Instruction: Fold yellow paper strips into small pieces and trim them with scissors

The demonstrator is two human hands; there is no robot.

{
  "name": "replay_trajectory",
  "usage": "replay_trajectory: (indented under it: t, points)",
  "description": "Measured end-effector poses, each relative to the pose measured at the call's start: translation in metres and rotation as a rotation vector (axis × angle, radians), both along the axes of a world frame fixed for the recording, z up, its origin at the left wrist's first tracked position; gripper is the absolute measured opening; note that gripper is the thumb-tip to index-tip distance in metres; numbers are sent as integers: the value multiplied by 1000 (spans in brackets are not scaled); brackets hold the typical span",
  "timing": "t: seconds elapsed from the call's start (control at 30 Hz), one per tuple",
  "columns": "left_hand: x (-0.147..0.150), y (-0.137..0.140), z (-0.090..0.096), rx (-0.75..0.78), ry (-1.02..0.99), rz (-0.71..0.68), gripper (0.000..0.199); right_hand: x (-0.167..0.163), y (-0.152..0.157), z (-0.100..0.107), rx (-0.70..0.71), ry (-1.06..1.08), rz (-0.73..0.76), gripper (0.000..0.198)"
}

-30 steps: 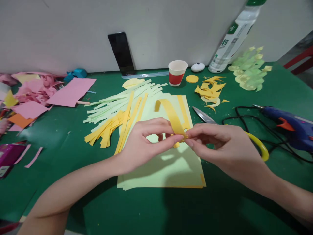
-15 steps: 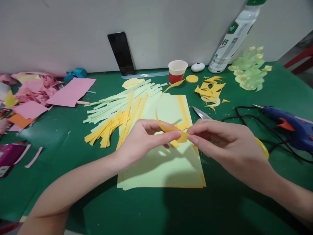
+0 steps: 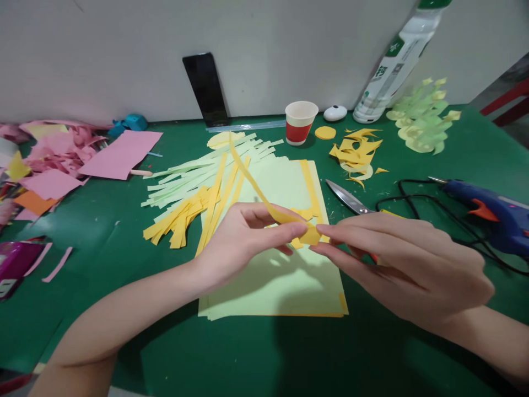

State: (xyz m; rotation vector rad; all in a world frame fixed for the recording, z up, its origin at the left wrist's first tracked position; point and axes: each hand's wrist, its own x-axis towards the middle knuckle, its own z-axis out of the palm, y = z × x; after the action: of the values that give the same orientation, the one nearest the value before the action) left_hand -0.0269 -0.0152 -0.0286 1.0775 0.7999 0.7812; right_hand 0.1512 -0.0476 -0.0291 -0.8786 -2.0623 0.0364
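Note:
My left hand (image 3: 252,234) pinches a yellow paper strip (image 3: 252,179) near its folded end. The strip's long tail rises over the fingers, away to the upper left. My right hand (image 3: 405,262) holds the edges of the small folded end between thumb and forefinger. Both hands are above a stack of pale green paper sheets (image 3: 264,292). Short yellow pieces lie on the stack behind the fingers, partly hidden. Beyond my right hand lie scissors (image 3: 347,197), their handles mostly covered by it.
Left of the stack are yellow strips (image 3: 177,223) and pale green strips (image 3: 182,179). Behind stand a paper cup (image 3: 300,132), a phone (image 3: 206,91) and a bottle (image 3: 382,82). A glue gun (image 3: 491,212) with its cord lies right; pink paper (image 3: 122,154) lies left.
The strip's tail has swung left and straightened. My right hand has turned and shifted right and lower, its thumb now under the folded end, uncovering more of the scissors.

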Motion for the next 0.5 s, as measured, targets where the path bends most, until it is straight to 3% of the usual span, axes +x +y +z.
replay_trajectory:
  t: [0.2, 0.4, 0.5]
  points:
    - [-2, 0, -1, 17, 12, -20, 3, -2, 0, -4, -138, 140, 5, 21]
    - [-2, 0, -2, 140, 108, 28, 4, -7, 5, 0, -675, 272, -8, 5]
    - [-2, -1, 0, 248, 215, 20, 6, -7, 6, 0, -722, 203, 70, 14]
